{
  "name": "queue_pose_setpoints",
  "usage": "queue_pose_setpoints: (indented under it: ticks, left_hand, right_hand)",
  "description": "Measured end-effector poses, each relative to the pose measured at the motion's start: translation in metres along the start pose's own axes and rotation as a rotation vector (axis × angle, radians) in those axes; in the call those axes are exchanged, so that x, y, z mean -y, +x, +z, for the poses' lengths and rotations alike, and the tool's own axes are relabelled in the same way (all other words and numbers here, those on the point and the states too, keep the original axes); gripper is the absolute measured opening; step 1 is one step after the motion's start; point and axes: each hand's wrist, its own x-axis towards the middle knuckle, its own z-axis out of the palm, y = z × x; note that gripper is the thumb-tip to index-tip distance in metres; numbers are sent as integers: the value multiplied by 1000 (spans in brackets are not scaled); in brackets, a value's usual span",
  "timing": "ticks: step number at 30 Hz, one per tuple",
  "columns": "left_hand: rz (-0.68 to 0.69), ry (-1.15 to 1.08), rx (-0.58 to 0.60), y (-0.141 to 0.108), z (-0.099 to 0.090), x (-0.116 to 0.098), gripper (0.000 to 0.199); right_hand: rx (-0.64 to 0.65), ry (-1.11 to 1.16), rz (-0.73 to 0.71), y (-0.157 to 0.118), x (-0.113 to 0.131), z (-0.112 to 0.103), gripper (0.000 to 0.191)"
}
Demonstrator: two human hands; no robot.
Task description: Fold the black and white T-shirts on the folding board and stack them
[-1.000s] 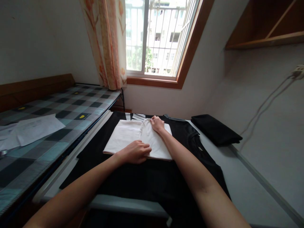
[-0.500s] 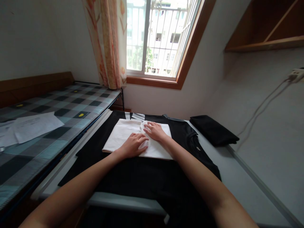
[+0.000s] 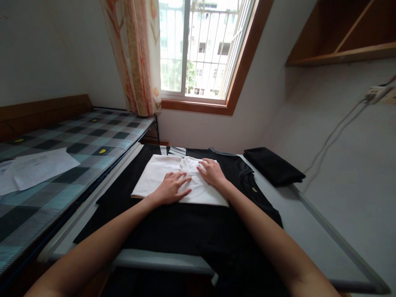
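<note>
A white folded garment (image 3: 151, 177) lies flat on a black T-shirt (image 3: 167, 229) spread over the table. My left hand (image 3: 173, 188) rests on the middle of the white cloth near its front edge, fingers spread. Farther back and to the right, my right hand (image 3: 213, 171) lies on the right half of the same cloth, its fingers apart. Small wrinkles show between the two hands, by what looks like a collar. The black shirt's neckline points right, and its front part hangs over the table's near edge.
A folded black cloth (image 3: 274, 165) sits on the white table (image 3: 321, 239) at the right, by the wall. On the left stands a bed with a checked mattress (image 3: 77, 165) and paper sheets (image 3: 45, 169). Cables (image 3: 331, 136) hang from a wall socket.
My right hand has slid to the right across the white cloth, away from my left hand. The left hand stays in nearly the same place. The view has shifted slightly.
</note>
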Motion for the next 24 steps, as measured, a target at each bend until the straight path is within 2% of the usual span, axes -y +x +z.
queue_pose_setpoints:
  ticks: [4, 8, 10, 13, 16, 19, 24]
  left_hand:
    - [-20, 1, 52, 0, 2, 0, 55]
    - [-34, -10, 86, 1, 0, -1, 56]
    - [-37, -18, 100, 2, 0, -1, 57]
    - [-40, -39, 111, 2, 0, 0, 59]
    - [-31, -55, 116, 2, 1, 2, 59]
    - [-9, -51, 122, 3, 3, 3, 58]
    - [-2, -37, 134, 5, 3, 4, 58]
  right_hand:
    - [-55, -2, 223, -17, -22, -13, 39]
    - [-52, 85, 413, -30, -39, -14, 41]
    - [-34, 160, 410, -33, -43, -10, 43]
    - [19, 212, 323, -35, -44, -5, 43]
    - [112, 149, 255, -37, -46, -4, 42]
    - [192, 95, 253, -39, -49, -5, 42]
    - [208, 70, 256, -42, -50, -7, 46]
